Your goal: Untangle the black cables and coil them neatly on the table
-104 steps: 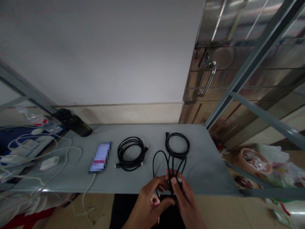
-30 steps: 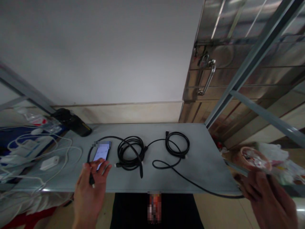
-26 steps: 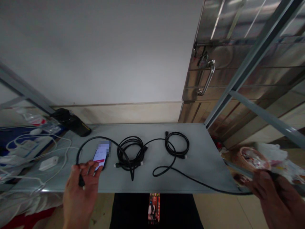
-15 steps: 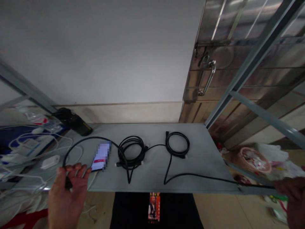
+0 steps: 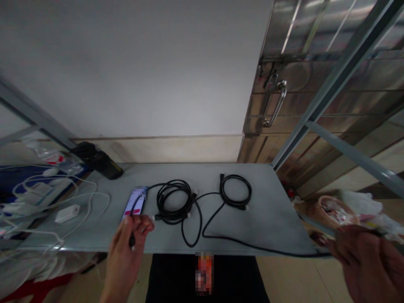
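Observation:
My left hand (image 5: 131,240) is closed on the plug end of a black cable (image 5: 132,240), at the table's front edge beside the phone (image 5: 134,204). My right hand (image 5: 368,256), at the far right beyond the table, is closed round the black cable where it leaves the table. Between the hands, a larger coil of black cable (image 5: 175,202) lies at the middle of the table, with several connector ends round it. A smaller coil (image 5: 235,191) lies to its right. Loose cable runs in bends near the front edge.
White chargers (image 5: 67,213) and tangled white cords lie on the left, near a plastic bottle (image 5: 52,158). A black case (image 5: 99,162) stands at the back left. A pinkish basket (image 5: 336,210) and plastic bags are at the right. Metal posts (image 5: 311,111) rise at both sides.
My left hand has moved right with the cable end, to the phone's front. My right hand has moved left and fills more of the view. The cable between them hangs slacker, in wider bends.

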Tool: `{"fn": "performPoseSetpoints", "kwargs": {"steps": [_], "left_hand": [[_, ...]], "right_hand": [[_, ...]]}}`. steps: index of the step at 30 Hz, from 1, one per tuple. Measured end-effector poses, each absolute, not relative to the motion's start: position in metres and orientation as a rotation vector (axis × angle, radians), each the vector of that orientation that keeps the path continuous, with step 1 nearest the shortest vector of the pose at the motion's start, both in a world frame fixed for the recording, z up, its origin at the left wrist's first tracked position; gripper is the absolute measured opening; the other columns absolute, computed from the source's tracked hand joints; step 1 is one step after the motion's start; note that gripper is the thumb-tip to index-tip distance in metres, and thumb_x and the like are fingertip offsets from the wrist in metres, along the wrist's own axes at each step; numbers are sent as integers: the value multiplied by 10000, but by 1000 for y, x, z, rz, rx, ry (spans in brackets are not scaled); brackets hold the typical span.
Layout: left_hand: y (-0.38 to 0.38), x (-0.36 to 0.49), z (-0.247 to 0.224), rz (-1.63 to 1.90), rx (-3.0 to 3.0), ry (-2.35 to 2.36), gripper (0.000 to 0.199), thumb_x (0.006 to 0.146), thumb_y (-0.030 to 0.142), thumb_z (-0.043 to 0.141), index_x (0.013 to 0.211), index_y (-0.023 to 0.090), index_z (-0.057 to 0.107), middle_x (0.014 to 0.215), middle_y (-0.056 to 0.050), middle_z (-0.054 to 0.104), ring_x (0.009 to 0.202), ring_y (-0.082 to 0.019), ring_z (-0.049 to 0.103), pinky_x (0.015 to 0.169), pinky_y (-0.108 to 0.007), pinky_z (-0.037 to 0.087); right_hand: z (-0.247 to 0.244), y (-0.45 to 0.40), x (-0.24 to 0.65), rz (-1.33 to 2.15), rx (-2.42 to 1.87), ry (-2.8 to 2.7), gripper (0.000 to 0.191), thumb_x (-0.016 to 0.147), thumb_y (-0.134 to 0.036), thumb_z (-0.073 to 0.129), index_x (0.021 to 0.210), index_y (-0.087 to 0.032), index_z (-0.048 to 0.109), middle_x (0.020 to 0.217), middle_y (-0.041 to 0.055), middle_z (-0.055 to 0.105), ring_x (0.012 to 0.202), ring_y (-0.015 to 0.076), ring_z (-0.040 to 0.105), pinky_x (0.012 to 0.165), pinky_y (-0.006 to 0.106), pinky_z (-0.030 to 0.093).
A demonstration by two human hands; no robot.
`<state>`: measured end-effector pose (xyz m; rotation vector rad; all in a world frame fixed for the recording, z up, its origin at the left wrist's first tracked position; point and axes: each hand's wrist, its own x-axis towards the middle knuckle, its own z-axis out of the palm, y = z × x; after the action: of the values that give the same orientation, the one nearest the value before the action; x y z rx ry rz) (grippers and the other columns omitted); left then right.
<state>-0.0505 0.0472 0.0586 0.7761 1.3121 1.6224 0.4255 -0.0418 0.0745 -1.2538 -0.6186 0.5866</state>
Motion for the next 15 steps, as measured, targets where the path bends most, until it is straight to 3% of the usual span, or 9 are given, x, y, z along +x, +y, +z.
{"fn": "performPoseSetpoints", "kwargs": {"steps": [4,7,11,15], "left_hand": [[42,-16,38,1285,1114,1396,583,936,778,774,823,209,726,817,-52,720,780,-217,666,751,-323,582],[40,9,24,1015,1345,1360,583,995,780,694,857,216,746,835,-75,754,831,-251,723,798,-342,586],[38,39,1,811,1497,1317,500,1074,703,621,1008,226,759,1009,-108,779,963,-280,756,880,-381,608],[43,57,-28,965,1635,1377,448,1076,656,630,1159,234,757,1263,-155,687,1166,-313,716,1036,-471,610]], "right_hand": [[67,-35,392,762,-1263,-571,540,833,-598,994,861,-233,598,735,-61,429,563,83,357,441,209,351],[50,-33,375,905,-1275,-548,507,860,-643,958,983,-238,678,717,-73,410,542,82,364,439,202,327],[32,-33,354,1073,-1284,-591,518,940,-646,888,1173,-215,721,718,-74,414,549,88,390,466,205,333],[25,-34,336,1103,-1314,-729,504,1023,-659,788,1227,-208,695,715,-70,435,565,100,410,505,215,377]]}}
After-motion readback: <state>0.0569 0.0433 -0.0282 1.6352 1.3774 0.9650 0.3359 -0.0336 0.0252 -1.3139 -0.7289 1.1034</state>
